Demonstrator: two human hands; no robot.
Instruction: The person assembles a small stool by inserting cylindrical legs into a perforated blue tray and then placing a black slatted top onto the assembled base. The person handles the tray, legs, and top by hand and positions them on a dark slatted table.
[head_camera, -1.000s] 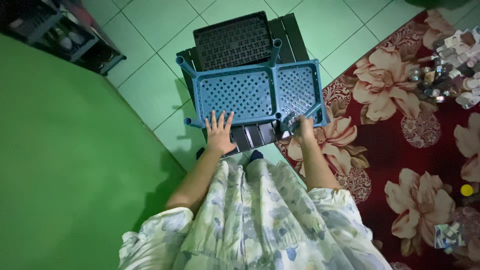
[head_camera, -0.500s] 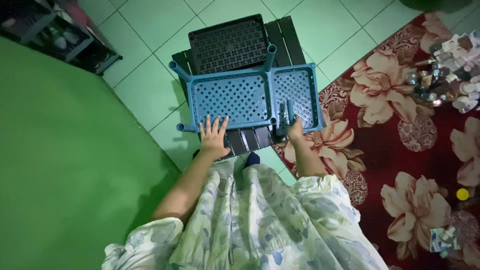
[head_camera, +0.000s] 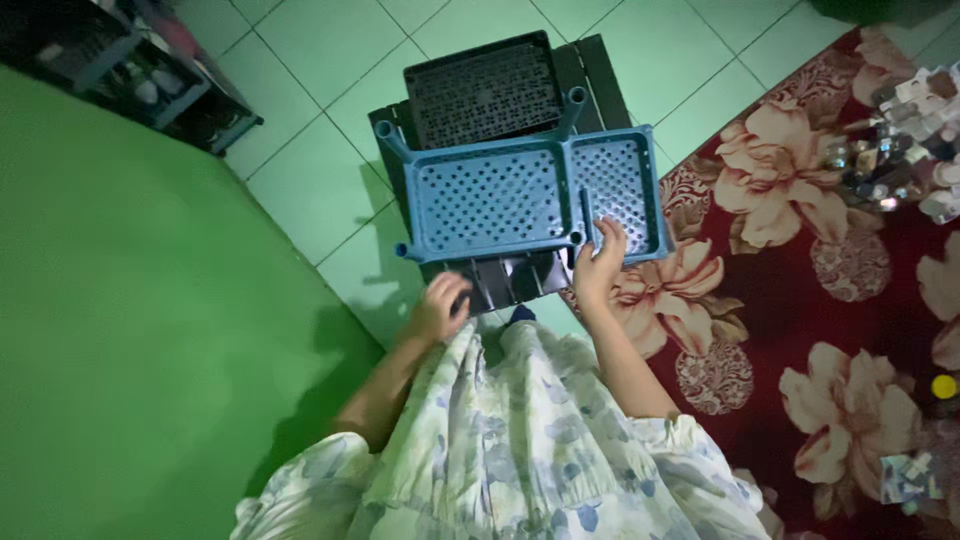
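While held: blue perforated rack (head_camera: 530, 195) sat atop dark slatted stand (head_camera: 500, 285) on tiled floor.
Right hand (head_camera: 598, 268): gripped rack's near edge.
Left hand (head_camera: 438, 308): curled on stand (grip unclear).
Risk: one-handed, rack might tip off.

Domestic room, home interior. Evidence: pale green tile floor (head_camera: 310, 190); red floral rug (head_camera: 830, 300); green mat (head_camera: 120, 330) at the left; low shelf (head_camera: 130, 70) of small household items by the wall; cluster of small bottles (head_camera: 900, 130) on the rug's far edge.
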